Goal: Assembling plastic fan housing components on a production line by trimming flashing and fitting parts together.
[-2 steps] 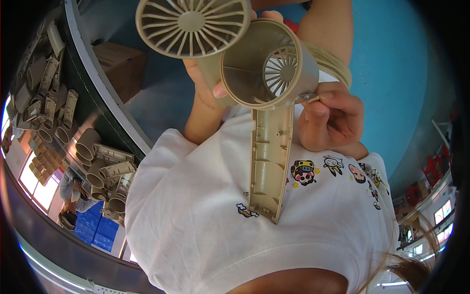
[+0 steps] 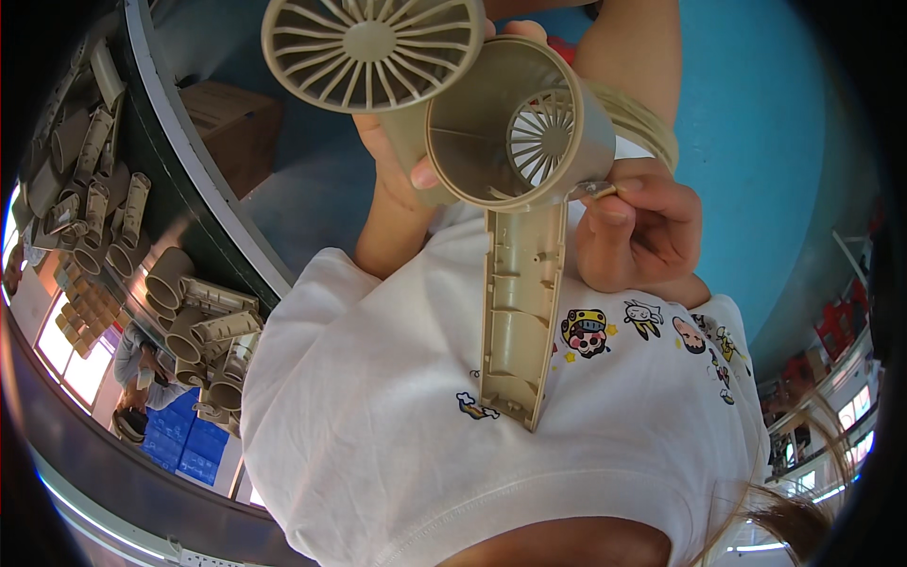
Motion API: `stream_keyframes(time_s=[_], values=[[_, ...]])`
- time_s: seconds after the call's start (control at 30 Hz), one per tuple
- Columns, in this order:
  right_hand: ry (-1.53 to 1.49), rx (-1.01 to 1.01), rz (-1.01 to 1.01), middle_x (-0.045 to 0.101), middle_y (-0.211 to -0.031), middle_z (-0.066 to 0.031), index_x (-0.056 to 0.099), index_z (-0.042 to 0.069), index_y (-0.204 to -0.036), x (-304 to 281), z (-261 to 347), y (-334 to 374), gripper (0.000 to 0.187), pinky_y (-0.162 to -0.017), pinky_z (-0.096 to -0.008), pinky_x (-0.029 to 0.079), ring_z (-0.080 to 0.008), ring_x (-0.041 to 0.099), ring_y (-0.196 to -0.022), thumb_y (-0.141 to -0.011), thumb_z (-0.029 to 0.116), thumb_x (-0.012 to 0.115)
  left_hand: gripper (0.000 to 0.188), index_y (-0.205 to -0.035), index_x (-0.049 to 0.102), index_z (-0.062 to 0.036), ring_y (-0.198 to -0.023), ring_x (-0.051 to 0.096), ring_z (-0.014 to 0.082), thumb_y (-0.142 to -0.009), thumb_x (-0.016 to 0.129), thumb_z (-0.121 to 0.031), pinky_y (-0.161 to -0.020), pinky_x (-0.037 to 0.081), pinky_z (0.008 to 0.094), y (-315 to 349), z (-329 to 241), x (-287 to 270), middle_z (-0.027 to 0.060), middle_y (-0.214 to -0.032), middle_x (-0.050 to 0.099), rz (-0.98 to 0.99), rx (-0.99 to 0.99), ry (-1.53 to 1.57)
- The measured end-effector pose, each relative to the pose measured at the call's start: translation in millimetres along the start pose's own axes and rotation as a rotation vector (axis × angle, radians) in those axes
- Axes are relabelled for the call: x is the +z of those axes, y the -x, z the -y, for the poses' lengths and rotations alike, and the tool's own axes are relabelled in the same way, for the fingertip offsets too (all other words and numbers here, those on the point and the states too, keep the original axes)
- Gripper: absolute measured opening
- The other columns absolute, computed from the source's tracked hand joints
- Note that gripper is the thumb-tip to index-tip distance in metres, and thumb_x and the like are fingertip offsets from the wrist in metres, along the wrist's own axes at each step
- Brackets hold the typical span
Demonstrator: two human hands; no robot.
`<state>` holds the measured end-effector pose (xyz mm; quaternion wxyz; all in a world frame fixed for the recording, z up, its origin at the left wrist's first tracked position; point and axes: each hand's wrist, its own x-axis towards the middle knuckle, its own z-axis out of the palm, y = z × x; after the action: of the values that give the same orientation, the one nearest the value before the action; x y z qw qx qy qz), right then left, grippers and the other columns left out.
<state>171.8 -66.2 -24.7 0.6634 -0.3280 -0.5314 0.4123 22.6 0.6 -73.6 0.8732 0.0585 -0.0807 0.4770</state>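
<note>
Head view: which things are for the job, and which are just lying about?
Probably the job:
beige tubular housing
beige slatted grille
small unclear piece pinched by the right hand

Just lying about, apparently:
similar beige housings at left
brown cardboard box
blue boxes

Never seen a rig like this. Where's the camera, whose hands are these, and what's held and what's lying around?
No robot here: these are a person's bare hands. The camera is the left of two wide fisheyes worn on the head, looking down, so edges bend and the wearer's white shirt fills the lower part.

The left hand grips a tan housing: an open barrel with spokes inside and a long ribbed handle shell. A tan slotted disc shows beside the barrel. The right hand pinches a small piece at the barrel's rim; what it is, I can't tell.

At picture left, similar tan parts are piled on a dark bench.
</note>
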Motion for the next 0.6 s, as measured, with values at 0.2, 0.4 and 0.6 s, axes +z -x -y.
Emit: stream_keyframes(time_s=[0.2,0.4,0.6], values=[[0.021,0.028,0.022,0.053,-0.082,-0.0151,0.041,-0.003,-0.096,0.1,1.6,1.6,0.027,-0.047,-0.015,0.035,-0.0075,0.047,-0.061,-0.073,-0.012,0.052,0.063,-0.119,0.037,0.0004,-0.104,0.044,0.0251,-0.079,0.041,-0.048,-0.077,0.045,0.0326,0.2,0.1,-0.3,0.0197,-0.117,0.039,-0.004,0.006,-0.006],[0.022,0.024,0.036,0.052,-0.084,-0.0151,0.04,-0.002,-0.097,0.2,0.5,3.2,0.028,-0.046,-0.0151,0.033,-0.0066,0.045,-0.06,-0.074,-0.012,0.052,0.062,-0.118,0.037,0.0003,-0.104,0.043,0.0251,-0.079,0.041,-0.048,-0.077,0.045,0.0328,0.1,0.9,-3.5,0.0193,-0.117,0.04,-0.006,0.008,-0.011],[0.014,0.025,0.038,0.053,-0.082,-0.0144,0.04,-0.002,-0.096,1.0,1.6,1.1,0.027,-0.045,-0.015,0.033,-0.0065,0.046,-0.06,-0.074,-0.011,0.052,0.062,-0.118,0.038,0.0002,-0.104,0.043,0.0252,-0.079,0.041,-0.048,-0.078,0.045,0.0329,1.5,1.2,1.6,0.019,-0.116,0.04,-0.018,0.02,-0.015]])
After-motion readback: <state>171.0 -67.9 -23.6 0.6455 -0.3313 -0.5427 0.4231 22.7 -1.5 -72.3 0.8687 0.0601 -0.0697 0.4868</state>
